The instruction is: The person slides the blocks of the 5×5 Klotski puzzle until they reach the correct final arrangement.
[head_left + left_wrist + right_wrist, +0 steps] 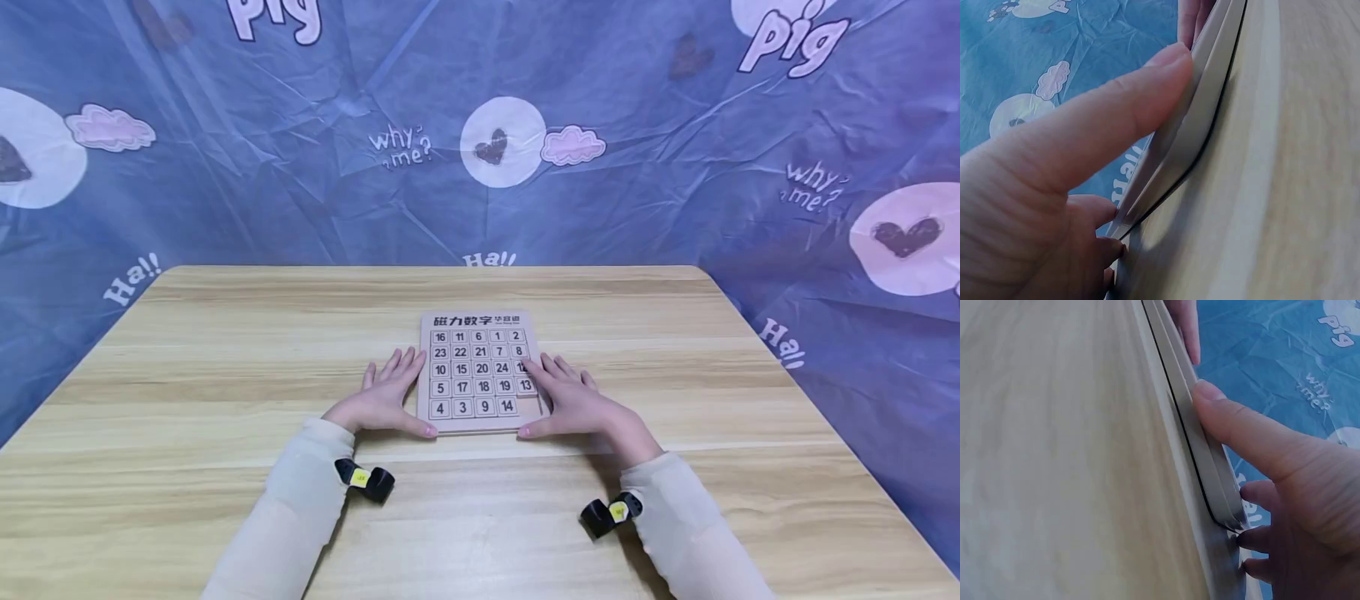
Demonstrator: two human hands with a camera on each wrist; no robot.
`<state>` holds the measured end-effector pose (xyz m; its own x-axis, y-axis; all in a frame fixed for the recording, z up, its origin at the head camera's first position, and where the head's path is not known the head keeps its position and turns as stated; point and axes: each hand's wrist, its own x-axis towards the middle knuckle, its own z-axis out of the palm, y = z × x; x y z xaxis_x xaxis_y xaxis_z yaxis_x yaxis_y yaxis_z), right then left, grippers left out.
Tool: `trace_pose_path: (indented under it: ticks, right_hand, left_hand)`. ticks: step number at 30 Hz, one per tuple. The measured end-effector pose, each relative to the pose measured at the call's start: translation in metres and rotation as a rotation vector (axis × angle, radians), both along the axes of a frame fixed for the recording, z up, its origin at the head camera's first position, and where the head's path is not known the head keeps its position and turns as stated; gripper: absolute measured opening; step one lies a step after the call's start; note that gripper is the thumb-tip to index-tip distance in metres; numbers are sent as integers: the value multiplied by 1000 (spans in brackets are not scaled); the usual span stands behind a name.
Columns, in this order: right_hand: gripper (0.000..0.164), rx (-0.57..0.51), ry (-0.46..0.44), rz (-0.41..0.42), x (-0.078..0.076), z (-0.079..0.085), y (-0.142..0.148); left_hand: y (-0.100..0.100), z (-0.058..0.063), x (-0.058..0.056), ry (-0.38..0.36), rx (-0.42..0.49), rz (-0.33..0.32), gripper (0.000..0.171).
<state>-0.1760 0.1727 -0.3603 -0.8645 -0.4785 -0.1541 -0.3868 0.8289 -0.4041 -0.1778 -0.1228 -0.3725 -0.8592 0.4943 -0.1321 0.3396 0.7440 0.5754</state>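
A number sliding puzzle [478, 424] lies flat on the table, its several numbered tiles in rows under dark Chinese lettering. The bottom right slot holds no tile; tile 14 [507, 406] is left of it and tile 13 [527, 385] above. My left hand [384, 402] rests at the puzzle's left side, fingers extended along that edge, thumb at the lower left corner. My right hand [573, 402] lies at the right side, index finger over tile 12 and partly hiding it, thumb on the lower edge. Both wrist views show the thumbs against the puzzle's front edge.
The wood-grain table [480, 517] extends around the puzzle on all sides. Behind it hangs a blue printed cloth [315, 200]. Each sleeve bears a black wrist camera, the left one [365, 480] and the right one [611, 514], just above the tabletop.
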Motion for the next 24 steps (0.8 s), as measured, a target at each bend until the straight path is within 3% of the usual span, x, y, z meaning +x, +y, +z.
trace_pose_path:
  ticks: [7, 14, 24]
  right_hand:
    - [108, 79, 10, 26, 0, 5, -2]
    - [105, 154, 44, 73, 13, 11, -1]
    - [103, 176, 33, 102, 24, 19, -1]
  left_hand:
    - [0, -2, 0, 1, -12, -3, 119]
    - [-1, -1, -1, -2, -9, -4, 119]
    - [0, 0, -1, -3, -18, -4, 119]
